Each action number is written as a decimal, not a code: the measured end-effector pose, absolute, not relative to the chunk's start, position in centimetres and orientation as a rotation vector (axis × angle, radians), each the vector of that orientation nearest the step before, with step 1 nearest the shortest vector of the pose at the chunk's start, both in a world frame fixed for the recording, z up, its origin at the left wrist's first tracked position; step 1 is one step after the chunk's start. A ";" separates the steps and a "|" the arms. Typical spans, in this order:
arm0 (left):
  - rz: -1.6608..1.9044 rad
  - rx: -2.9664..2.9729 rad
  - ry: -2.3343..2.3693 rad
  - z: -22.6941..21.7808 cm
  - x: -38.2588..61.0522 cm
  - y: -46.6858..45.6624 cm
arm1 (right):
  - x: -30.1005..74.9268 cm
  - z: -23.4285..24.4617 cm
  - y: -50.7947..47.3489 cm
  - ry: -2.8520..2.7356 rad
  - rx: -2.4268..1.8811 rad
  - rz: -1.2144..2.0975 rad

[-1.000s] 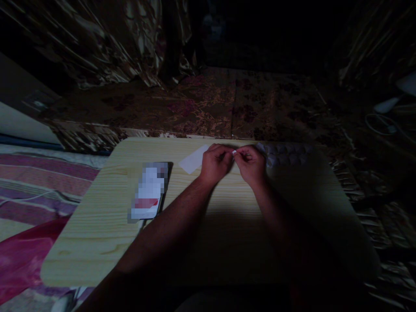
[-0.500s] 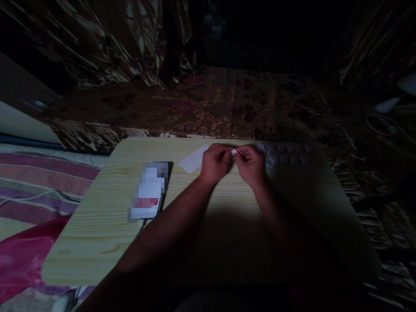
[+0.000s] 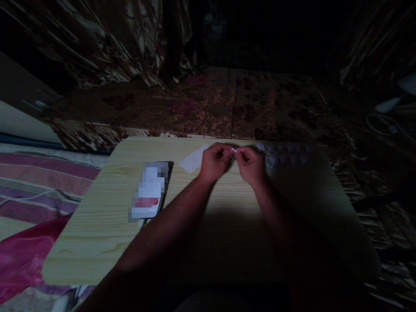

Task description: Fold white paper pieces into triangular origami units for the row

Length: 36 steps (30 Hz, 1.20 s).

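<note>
My left hand [image 3: 214, 162] and my right hand [image 3: 250, 164] meet near the far edge of a light wooden table [image 3: 107, 242]. Both pinch a small white piece [image 3: 233, 150] between their fingertips; what it is I cannot make out. A white paper strip [image 3: 194, 158] lies on the table just left of my left hand. Right of my right hand lies a sheet of bubble wrap [image 3: 286, 155].
A flat white and red card or pack [image 3: 149, 190], blurred out, rests on a dark object on the table's left part. Patterned cloth [image 3: 208, 104] covers the floor beyond. Striped fabric [image 3: 39, 182] and a red bag [image 3: 22, 255] lie left. A cable [image 3: 380, 123] lies far right.
Both hands stay in place at the far edge; only the fingertips shift slightly around the small white piece.
</note>
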<state>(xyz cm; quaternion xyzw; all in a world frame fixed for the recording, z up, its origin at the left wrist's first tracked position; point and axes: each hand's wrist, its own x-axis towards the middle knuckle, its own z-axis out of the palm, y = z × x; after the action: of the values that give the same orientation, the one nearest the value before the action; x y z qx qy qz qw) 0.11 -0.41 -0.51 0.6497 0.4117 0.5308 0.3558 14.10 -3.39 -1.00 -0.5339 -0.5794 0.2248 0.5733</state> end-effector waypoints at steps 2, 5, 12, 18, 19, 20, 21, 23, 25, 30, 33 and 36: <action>1.373 1.623 1.052 -0.6 0.1 -0.3 | 14.1 -0.9 -3.5 -1.377 -1.241 0.533; 1.360 1.549 1.028 -0.6 0.1 -0.3 | 14.1 -0.8 -3.5 -1.381 -1.251 0.560; 1.357 1.383 1.008 -0.2 0.1 -0.2 | 14.3 -0.8 -3.1 -1.372 -1.223 0.346; 1.322 1.295 0.953 0.1 0.1 -0.3 | 14.2 -0.5 -3.4 -1.308 -1.246 0.511; 1.312 1.282 0.940 0.2 0.1 -0.3 | 14.2 -0.5 -3.4 -1.296 -1.259 0.524; 1.303 1.272 0.933 0.2 0.2 -0.4 | 14.2 -0.5 -3.4 -1.287 -1.269 0.535; 1.294 1.264 0.934 0.3 0.2 -0.4 | 14.2 -0.5 -3.4 -1.282 -1.272 0.547; 1.280 1.254 0.958 0.5 0.2 -0.5 | 14.1 -0.6 -3.3 -1.272 -1.262 0.573; 1.271 1.236 0.987 0.7 0.1 -0.5 | 14.1 -0.8 -3.1 -1.238 -1.239 0.606; 1.286 1.159 1.004 0.8 0.1 -0.3 | 14.0 -1.4 -2.6 -1.122 -1.194 0.714; 1.292 1.141 1.002 0.8 0.1 -0.3 | 14.2 -1.6 -2.6 -1.156 -1.226 0.750; 1.287 1.146 1.009 0.8 0.0 -0.3 | 14.3 -1.5 -2.8 -1.173 -1.265 0.757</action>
<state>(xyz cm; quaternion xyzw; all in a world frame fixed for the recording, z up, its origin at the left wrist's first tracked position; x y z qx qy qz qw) 0.03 -0.30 0.83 0.4826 0.4248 0.5417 0.5415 14.33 -2.82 -1.48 -0.5430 -0.5035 0.3250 0.5882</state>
